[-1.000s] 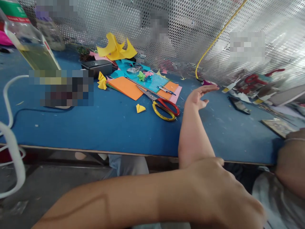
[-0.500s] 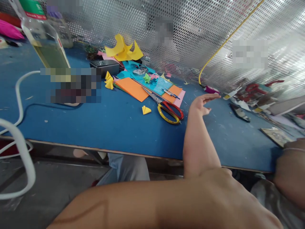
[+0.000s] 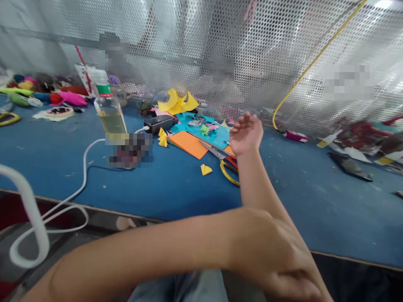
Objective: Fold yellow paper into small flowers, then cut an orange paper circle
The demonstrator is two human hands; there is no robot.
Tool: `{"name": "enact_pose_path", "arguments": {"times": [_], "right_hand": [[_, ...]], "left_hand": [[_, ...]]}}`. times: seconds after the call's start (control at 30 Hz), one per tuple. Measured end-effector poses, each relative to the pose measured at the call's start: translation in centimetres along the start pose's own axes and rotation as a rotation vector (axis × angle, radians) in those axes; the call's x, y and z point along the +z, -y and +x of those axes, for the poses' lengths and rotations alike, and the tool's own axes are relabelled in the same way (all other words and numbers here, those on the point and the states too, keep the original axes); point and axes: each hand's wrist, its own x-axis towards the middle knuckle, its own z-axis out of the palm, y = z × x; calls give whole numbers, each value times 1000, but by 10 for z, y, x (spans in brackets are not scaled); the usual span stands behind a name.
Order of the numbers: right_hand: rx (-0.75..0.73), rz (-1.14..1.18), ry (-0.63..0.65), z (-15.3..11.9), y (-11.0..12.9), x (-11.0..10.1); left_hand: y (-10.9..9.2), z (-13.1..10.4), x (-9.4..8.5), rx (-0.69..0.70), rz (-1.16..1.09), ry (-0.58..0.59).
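Observation:
My left hand reaches across from the left and lies over my right forearm, its fingers curled round the arm near the elbow. My right hand is raised above the table with the palm towards me and the fingers loosely bent; it holds nothing. Partly behind that wrist are scissors with one yellow and one red handle. Orange paper and blue paper scraps lie to the left of the hand. A small folded yellow paper piece is beside the scissors.
Further left are a bottle of yellowish liquid, a black box and a white cable looping over the table edge. Yellow cut paper lies at the back. A perforated metal screen bounds the blue table.
The view has turned left, showing more of the table there. My right hand has turned from sideways to palm towards me, fingers up. My left hand remains on the right arm.

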Motion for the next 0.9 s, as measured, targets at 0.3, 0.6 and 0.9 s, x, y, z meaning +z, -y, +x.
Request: {"name": "enact_pose_path", "arguments": {"times": [0.3,0.6,0.9], "right_hand": [[-82,-1294,453,-18,-1,8],[-293,-1628,874,-64,-28,-9],[98,-1745,1139,-80,-5,-9]], "left_hand": [[106,-83,-87,-700,545,-173],[158,-116,-68,-803,606,-207],[156,-112,-64,-876,662,-245]]}}
